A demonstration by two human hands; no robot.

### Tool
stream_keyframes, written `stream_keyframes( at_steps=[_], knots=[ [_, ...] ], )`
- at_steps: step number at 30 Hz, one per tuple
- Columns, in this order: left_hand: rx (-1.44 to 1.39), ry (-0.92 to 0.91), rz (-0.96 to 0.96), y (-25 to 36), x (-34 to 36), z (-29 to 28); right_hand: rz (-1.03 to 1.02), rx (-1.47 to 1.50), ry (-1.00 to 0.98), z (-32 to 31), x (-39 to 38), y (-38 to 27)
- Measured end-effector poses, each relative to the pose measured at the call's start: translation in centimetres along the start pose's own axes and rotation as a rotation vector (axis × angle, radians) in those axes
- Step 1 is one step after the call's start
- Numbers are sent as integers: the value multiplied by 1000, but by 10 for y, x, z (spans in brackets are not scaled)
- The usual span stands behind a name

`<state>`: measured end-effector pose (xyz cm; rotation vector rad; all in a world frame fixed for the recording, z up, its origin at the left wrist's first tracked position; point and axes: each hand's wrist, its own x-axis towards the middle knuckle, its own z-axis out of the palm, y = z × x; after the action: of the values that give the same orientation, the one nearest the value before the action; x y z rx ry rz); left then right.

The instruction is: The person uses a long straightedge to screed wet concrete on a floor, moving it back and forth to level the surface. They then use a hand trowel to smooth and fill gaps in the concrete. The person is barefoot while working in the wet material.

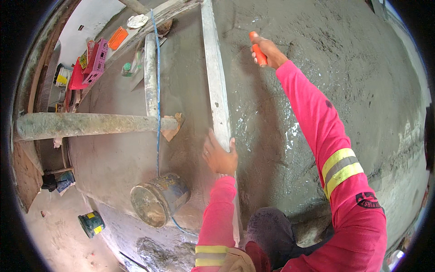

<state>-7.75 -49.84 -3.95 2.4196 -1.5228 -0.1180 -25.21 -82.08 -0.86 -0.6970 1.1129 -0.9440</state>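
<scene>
My left hand (222, 154) grips a long, straight, whitish bar (215, 77) that runs from the far edge down toward my knees, its fingers lying on one side and the thumb on the other. My right hand (273, 53), reached out far to the right of the bar, is wrapped round the bright orange handle (260, 55) of a tool. The working end of that tool cannot be made out against the grey. Beneath it spreads wet, rough grey mortar (344, 99), with shiny water patches. Left of the bar the grey surface (186, 86) looks smoother.
A mortar-stained bucket (177, 192) lies tilted left of my left arm. A blue hose (158, 90) passes a thick round pole (90, 125). Far left are a purple crate (98, 63), an orange basket (118, 38) and a green container (127, 68). A dark bucket (92, 223) stands lower left.
</scene>
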Motion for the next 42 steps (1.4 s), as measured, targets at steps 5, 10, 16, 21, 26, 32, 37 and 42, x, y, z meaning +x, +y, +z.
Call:
stream_keyframes(
  at_steps=[5, 10, 16, 21, 26, 32, 37, 42],
  knots=[
    [-10, -24, -8, 5, 2, -2, 74, -416, -101, 23, 29, -12],
    [-25, -42, 24, 12, 4, -3, -14, -288, -69, 17, 75, -8],
    [-4, -78, -11, 9, 3, -8, -4, -245, 5, 1, 92, -15],
    [-6, -63, -8, 10, 2, -6, -51, -64, 145, -64, 86, -29],
    [-14, -37, -35, 9, 2, -1, -323, -386, 460, -99, 30, -43],
    [-12, -30, -34, -5, -1, -9, -298, -629, 421, -156, -96, -59],
    [-16, -40, 19, 7, 2, 0, -139, -1108, 741, -284, -159, -72],
    [3, -78, -45, 2, -1, 1, 192, -1037, 730, -329, -215, -28]
  ],
)
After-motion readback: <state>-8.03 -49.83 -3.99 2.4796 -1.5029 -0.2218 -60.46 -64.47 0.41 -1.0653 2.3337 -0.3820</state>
